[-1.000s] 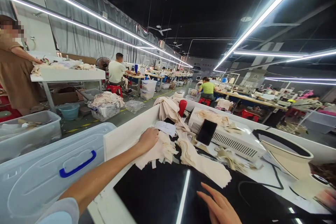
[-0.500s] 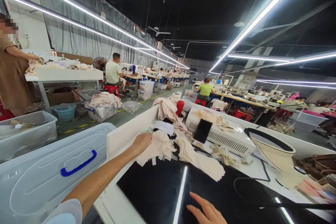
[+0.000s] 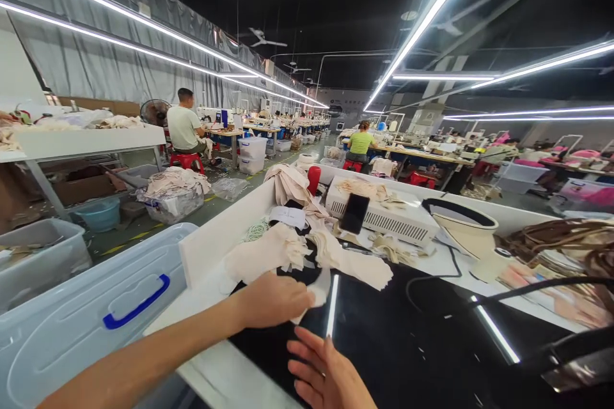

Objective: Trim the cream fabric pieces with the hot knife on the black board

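My left hand point(image 3: 275, 300) is closed on a cream fabric piece point(image 3: 319, 289) above the glossy black panel point(image 3: 384, 332). Part of that piece is hidden behind the fingers. Just below it, my right hand point(image 3: 329, 370) has its fingers apart and nothing in them. Behind my left hand lies one stack of cream cut pieces point(image 3: 268, 249); a second stack point(image 3: 355, 262) spreads to its right. A white paper label point(image 3: 288, 216) and a bundle of pale green cords point(image 3: 256, 230) lie by the stacks.
A phone point(image 3: 354, 213) leans against a white vented box point(image 3: 384, 214). A black-rimmed cream form point(image 3: 460, 227) stands to the right, near a dark cable point(image 3: 434, 278). A lidded plastic bin point(image 3: 81, 332) borders the table's left. Two people sit at machines farther off.
My left hand has come back from the cream stack toward me, bringing a fabric piece over the black panel. My right hand has moved left, close to it. The view has turned slightly right.
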A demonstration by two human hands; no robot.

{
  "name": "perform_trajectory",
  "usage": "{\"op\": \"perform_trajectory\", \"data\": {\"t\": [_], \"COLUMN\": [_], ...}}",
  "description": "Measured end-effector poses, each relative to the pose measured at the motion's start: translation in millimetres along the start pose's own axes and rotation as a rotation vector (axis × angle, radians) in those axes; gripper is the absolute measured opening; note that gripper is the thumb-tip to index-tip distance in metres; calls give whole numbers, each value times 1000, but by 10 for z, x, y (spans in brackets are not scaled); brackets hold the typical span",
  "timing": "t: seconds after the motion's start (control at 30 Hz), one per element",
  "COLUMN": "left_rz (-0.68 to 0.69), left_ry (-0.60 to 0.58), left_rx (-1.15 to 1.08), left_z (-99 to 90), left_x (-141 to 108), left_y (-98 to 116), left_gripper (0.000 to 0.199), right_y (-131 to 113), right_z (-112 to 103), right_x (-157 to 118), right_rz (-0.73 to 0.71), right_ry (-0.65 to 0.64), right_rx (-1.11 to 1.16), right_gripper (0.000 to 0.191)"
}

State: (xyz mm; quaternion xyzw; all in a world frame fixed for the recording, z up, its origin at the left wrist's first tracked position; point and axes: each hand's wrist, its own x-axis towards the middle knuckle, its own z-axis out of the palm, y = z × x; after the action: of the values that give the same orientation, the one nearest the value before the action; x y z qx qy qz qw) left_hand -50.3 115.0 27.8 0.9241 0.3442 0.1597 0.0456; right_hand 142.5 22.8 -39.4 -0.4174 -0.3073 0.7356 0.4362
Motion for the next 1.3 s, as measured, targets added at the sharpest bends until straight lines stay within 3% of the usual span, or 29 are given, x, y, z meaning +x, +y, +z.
{"op": "perform_trajectory", "data": {"t": [0.1,0.17,0.2,0.3,0.37,0.43,0.57,0.67,0.77,0.9,1.03,1.13,1.3], "left_rz": [364,483,474,191,-107,-299,-339,-426,-476,-492,-462,-421,-335], "left_ry": [-20,-9,-12,-45,-54,-51,-49,-8,42,19,-49,-162,-299], "left_rx": [47,77,65,-154,-433,-721,-1172,-1320,-1360,-1350,-1282,-1236,-1248], "left_z": [127,216,257,338,353,364,454,507,446,278,140,32,-142], "left_x": [-148,-237,-277,-366,-388,-373,-249,-157,-124,-128,-101,-65,-22], "left_y": [305,409,435,451,456,484,602,671,664,583,585,678,858], "left_gripper": [18,23,24,15,15,22,43,50,49,44,42,42,43], "right_y": [-25,-60,-79,-126,-138,-127,-54,-16,-34,-107,-182,-225,-216], "right_z": [66,24,-12,-124,-166,-166,-116,-191,-440,-822,-931,-840,-577], "right_x": [-6,-43,-73,-198,-281,-340,-374,-380,-435,-588,-718,-732,-635], "right_rz": [-7,-61,-81,-103,-120,-150,-188,-220,-248,-308,-381,-397,-442], "right_ry": [13,46,74,166,196,204,178,214,316,508,663,583,180], "right_rx": [200,245,243,200,188,176,145,128,107,59,-98,-263,-443], "right_gripper": [57,49,47,51,54,55,58,58,51,49,54,58,72]}}
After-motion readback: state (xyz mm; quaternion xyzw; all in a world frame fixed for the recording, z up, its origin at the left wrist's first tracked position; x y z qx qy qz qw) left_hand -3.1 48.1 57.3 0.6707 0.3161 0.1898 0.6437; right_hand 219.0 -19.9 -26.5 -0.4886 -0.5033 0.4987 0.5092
